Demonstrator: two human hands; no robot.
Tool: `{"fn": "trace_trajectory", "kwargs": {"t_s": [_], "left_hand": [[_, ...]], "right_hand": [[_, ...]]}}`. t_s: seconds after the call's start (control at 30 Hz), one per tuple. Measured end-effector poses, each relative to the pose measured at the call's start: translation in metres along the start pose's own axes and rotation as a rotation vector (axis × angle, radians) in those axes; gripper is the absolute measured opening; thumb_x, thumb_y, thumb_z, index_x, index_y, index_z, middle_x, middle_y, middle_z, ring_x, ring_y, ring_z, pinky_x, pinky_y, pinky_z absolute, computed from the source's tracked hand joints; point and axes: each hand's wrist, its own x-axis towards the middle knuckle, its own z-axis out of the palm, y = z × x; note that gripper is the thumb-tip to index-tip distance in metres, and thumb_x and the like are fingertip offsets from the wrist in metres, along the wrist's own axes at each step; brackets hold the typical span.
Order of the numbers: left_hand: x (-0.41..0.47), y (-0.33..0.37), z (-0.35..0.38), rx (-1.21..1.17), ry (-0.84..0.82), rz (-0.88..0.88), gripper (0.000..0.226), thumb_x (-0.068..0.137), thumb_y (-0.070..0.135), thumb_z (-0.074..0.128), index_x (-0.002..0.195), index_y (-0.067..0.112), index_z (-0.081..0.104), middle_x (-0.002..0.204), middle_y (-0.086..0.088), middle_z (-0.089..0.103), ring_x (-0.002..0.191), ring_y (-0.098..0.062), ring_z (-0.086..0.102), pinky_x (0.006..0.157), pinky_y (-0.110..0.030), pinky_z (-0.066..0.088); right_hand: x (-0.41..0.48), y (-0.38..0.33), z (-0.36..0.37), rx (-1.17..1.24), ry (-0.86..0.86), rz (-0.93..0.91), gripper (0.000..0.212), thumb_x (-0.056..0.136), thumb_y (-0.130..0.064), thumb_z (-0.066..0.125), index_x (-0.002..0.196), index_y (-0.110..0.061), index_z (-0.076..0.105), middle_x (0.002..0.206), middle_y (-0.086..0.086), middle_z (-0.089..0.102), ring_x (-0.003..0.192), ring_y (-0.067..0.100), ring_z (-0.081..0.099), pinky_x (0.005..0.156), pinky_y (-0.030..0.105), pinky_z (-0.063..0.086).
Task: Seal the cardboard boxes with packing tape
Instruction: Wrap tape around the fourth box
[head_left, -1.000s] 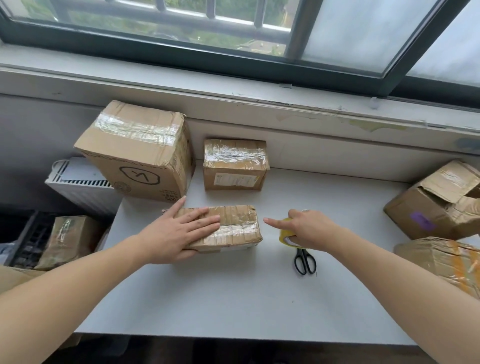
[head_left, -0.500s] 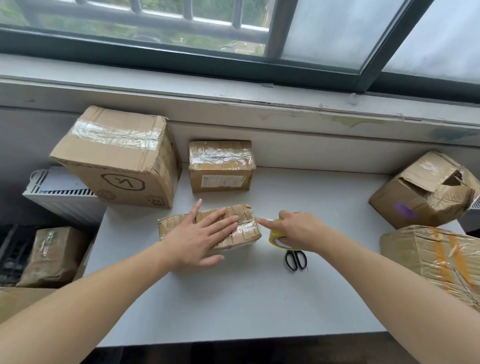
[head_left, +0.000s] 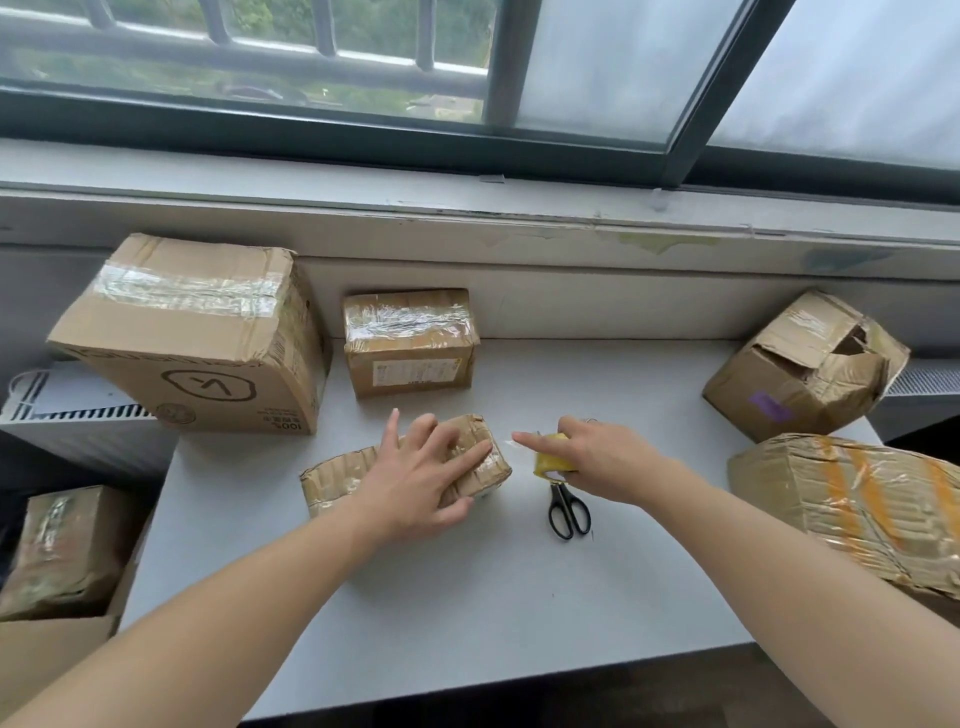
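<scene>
Small box (head_left: 337, 478) sits under flat-fingered left grip (head_left: 415, 480); right grip (head_left: 605, 460) clasps tape roll (head_left: 550, 461); big box (head_left: 197, 338) reads "100%".

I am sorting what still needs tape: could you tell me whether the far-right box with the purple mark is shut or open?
Open: the purple-marked box has crumpled top flaps gaping around a dark hole.

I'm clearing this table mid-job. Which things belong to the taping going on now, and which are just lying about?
Job in hand: small box under the left hand; tape roll held by the right hand; scissors beside it, probably for cutting.
Lying about: big box, labelled box, torn box, orange-striped box.
</scene>
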Motion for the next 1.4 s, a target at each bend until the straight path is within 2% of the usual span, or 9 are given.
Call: {"fn": "trace_trajectory", "kwargs": {"t_s": [0.13, 0.27, 0.57, 0.7, 0.8, 0.93, 1.17, 1.33, 1.4], "left_hand": [[-0.004, -0.005, 0.009, 0.015, -0.024, 0.027, 0.072, 0.09, 0.066, 0.041, 0.154, 0.035, 0.042, 0.143, -0.005, 0.041, 0.133, -0.034, 0.039, 0.111, -0.075, 0.027], [-0.019, -0.018, 0.006, 0.077, -0.065, 0.059, 0.087, 0.099, 0.074, 0.015, 0.164, 0.017, 0.018, 0.171, -0.008, 0.017, 0.157, -0.031, 0.016, 0.122, -0.065, 0.007], [-0.111, -0.075, -0.011, 0.151, -0.159, -0.006, 0.103, 0.094, 0.083, 0.024, 0.163, 0.008, 0.011, 0.171, -0.009, 0.008, 0.159, -0.025, 0.007, 0.122, -0.063, 0.007], [-0.124, -0.089, -0.019, 0.14, -0.24, -0.119, 0.104, 0.091, 0.088, 0.011, 0.16, 0.015, -0.015, 0.171, -0.002, -0.014, 0.156, -0.017, -0.021, 0.121, -0.064, -0.011], [-0.117, -0.093, -0.028, 0.138, -0.358, -0.159, 0.104, 0.089, 0.088, 0.014, 0.155, 0.02, -0.029, 0.172, 0.0, -0.007, 0.158, -0.018, -0.01, 0.123, -0.063, -0.009], [-0.103, -0.104, -0.048, 0.152, -0.419, -0.219, 0.109, 0.087, 0.083, 0.036, 0.162, 0.022, -0.015, 0.165, -0.001, 0.011, 0.154, -0.021, 0.007, 0.123, -0.063, 0.005], [-0.053, -0.05, -0.035, 0.106, -0.274, 0.046, 0.101, 0.087, 0.082, 0.032, 0.163, 0.032, -0.013, 0.171, 0.002, -0.017, 0.157, -0.025, -0.014, 0.122, -0.063, -0.007], [-0.034, -0.028, -0.005, 0.157, -0.24, 0.038, 0.092, 0.088, 0.076, 0.041, 0.164, 0.029, 0.018, 0.171, -0.004, 0.018, 0.153, -0.033, 0.028, 0.113, -0.074, 0.025], [-0.032, -0.037, -0.003, 0.156, -0.239, 0.074, 0.089, 0.09, 0.074, 0.038, 0.164, 0.035, 0.008, 0.172, 0.002, 0.007, 0.155, -0.029, 0.021, 0.115, -0.071, 0.021]], "right_hand": [[-0.005, -0.004, 0.006, 0.081, -0.004, 0.052, 0.066, 0.103, -0.045, 0.049, 0.158, -0.055, 0.013, 0.12, 0.002, 0.05, 0.106, 0.028, 0.057, 0.072, 0.031, 0.036], [-0.006, -0.005, 0.001, 0.08, -0.011, 0.103, 0.067, 0.102, -0.042, 0.049, 0.157, -0.056, 0.013, 0.119, 0.0, 0.049, 0.107, 0.025, 0.057, 0.072, 0.029, 0.034], [0.004, -0.021, -0.006, 0.051, -0.03, 0.091, 0.069, 0.1, -0.032, 0.053, 0.158, -0.051, 0.02, 0.122, -0.001, 0.052, 0.113, 0.024, 0.057, 0.072, 0.029, 0.037], [0.0, -0.027, 0.0, 0.096, -0.048, 0.104, 0.07, 0.1, -0.037, 0.053, 0.16, -0.048, 0.019, 0.124, -0.001, 0.053, 0.116, 0.025, 0.056, 0.078, 0.032, 0.043], [-0.005, -0.027, 0.004, 0.149, -0.033, 0.128, 0.072, 0.099, -0.039, 0.056, 0.16, -0.046, 0.019, 0.123, -0.002, 0.054, 0.118, 0.024, 0.055, 0.081, 0.033, 0.044], [-0.012, -0.026, 0.007, 0.21, -0.021, 0.174, 0.076, 0.096, -0.032, 0.058, 0.16, -0.045, 0.018, 0.125, -0.005, 0.055, 0.118, 0.022, 0.055, 0.076, 0.03, 0.038], [-0.016, -0.026, 0.021, 0.261, 0.015, 0.189, 0.078, 0.096, -0.033, 0.06, 0.161, -0.042, 0.018, 0.126, -0.005, 0.055, 0.118, 0.021, 0.054, 0.078, 0.03, 0.038], [-0.018, -0.019, 0.034, 0.363, 0.002, 0.208, 0.08, 0.095, -0.041, 0.063, 0.161, -0.04, 0.018, 0.127, -0.004, 0.056, 0.119, 0.022, 0.053, 0.079, 0.03, 0.036], [-0.016, -0.021, 0.037, 0.398, 0.004, 0.201, 0.081, 0.094, -0.043, 0.064, 0.16, -0.04, 0.019, 0.132, -0.004, 0.055, 0.121, 0.023, 0.053, 0.081, 0.031, 0.039]]}}
